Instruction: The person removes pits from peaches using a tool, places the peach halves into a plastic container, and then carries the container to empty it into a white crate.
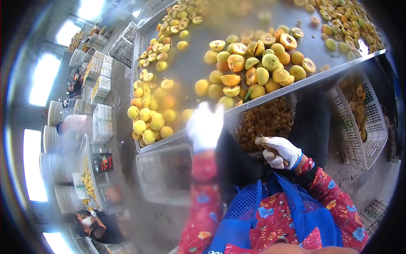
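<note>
My left hand point(205, 127), in a white glove, is at the near edge of the metal table point(190, 80), close to some yellow peaches point(154, 122). Haze blurs its fingers. In front of my body, my right hand point(281, 152), also gloved, is closed around a small tool with a brown handle point(270, 146); I cannot tell its exact kind. Whole and halved peaches point(262, 63) form a pile on the tabletop, some cut faces showing pits. Below the right hand, a basket holds brownish pits or scraps point(264, 122).
Under the table on the right stands a white crate point(355, 144) with fruit pieces. Another pale crate point(165, 173) is below my left arm. More peach halves point(347, 21) lie at the far right. People point(101, 224) and stacked crates point(101, 89) are at the left.
</note>
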A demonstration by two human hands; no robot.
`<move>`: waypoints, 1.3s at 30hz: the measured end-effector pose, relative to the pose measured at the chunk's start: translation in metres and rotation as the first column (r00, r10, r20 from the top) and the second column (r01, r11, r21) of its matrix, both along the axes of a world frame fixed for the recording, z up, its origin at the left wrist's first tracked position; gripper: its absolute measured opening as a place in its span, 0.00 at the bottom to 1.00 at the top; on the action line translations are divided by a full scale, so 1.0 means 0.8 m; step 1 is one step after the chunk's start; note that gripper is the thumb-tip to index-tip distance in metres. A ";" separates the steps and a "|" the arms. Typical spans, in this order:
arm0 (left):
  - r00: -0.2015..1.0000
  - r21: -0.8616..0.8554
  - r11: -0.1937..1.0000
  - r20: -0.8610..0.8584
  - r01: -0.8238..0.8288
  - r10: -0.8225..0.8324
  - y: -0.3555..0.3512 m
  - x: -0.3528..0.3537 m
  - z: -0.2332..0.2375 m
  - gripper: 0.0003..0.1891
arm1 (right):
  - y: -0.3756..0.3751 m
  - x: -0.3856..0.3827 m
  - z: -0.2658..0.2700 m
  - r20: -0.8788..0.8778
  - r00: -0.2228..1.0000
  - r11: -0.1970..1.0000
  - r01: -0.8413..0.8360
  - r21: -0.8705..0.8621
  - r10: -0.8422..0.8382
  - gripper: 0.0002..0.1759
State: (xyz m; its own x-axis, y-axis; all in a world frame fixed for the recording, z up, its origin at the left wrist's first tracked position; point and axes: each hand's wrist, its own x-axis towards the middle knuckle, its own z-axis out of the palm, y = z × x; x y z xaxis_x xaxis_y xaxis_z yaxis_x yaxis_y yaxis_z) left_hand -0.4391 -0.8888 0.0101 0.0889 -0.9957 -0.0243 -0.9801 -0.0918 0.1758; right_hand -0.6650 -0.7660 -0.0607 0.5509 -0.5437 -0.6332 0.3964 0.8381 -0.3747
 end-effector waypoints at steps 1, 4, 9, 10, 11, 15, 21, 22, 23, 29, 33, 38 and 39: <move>0.994 0.162 0.983 0.056 0.083 -0.093 -0.030 -0.011 -0.015 0.34 | 0.000 -0.003 0.000 -0.032 0.999 1.000 -0.004 -0.013 0.003 0.17; 0.965 0.209 0.943 -0.010 0.260 -0.263 -0.083 -0.019 -0.036 0.30 | 0.010 -0.017 0.002 -0.107 0.994 0.997 0.019 -0.073 -0.027 0.24; 0.074 0.207 0.951 -0.978 0.231 0.195 -0.073 0.029 -0.057 0.13 | 0.015 -0.023 0.040 -0.313 0.946 0.925 -0.038 -0.377 -0.088 0.24; -0.114 0.220 0.910 -0.955 0.352 0.275 -0.056 0.037 -0.042 0.16 | 0.014 -0.018 0.059 -0.363 0.925 0.906 -0.055 -0.419 -0.111 0.23; -0.292 0.206 0.862 -0.883 0.463 0.368 -0.035 0.044 -0.028 0.20 | 0.013 -0.011 0.072 -0.414 0.901 0.888 -0.082 -0.453 -0.128 0.22; -0.431 0.193 0.880 -0.814 0.434 0.391 0.037 0.006 -0.034 0.30 | 0.009 0.017 0.075 -0.620 0.570 0.384 -0.489 -0.783 -0.539 0.15; -0.456 0.214 0.935 -0.828 0.282 0.327 0.098 -0.040 -0.054 0.25 | 0.020 0.024 0.074 -0.760 0.400 0.383 -0.686 -0.619 -0.512 0.17; -0.457 0.203 0.935 -0.829 0.291 0.322 0.104 -0.043 -0.056 0.24 | 0.021 0.025 0.076 -0.774 0.385 0.391 -0.697 -0.601 -0.503 0.17; -0.460 0.190 0.936 -0.830 0.297 0.315 0.109 -0.045 -0.057 0.23 | 0.022 0.024 0.077 -0.787 0.371 0.397 -0.709 -0.583 -0.493 0.17; -0.266 0.217 0.923 -0.914 0.318 0.306 0.129 -0.034 -0.052 0.23 | 0.023 0.019 0.078 -0.816 0.331 0.410 -0.737 -0.537 -0.473 0.19; -0.043 0.096 0.960 -0.993 0.264 0.111 0.137 -0.043 -0.037 0.27 | 0.024 0.014 0.075 -0.812 0.356 0.391 -0.741 -0.547 -0.462 0.19; -0.042 0.169 0.954 -0.982 0.247 0.185 0.143 -0.042 -0.056 0.30 | 0.025 0.019 0.075 -0.842 0.368 0.380 -0.769 -0.515 -0.395 0.20; 0.004 0.192 0.947 -0.980 0.257 0.197 0.143 -0.042 -0.054 0.30 | 0.025 0.020 0.074 -0.840 0.372 0.382 -0.765 -0.518 -0.395 0.20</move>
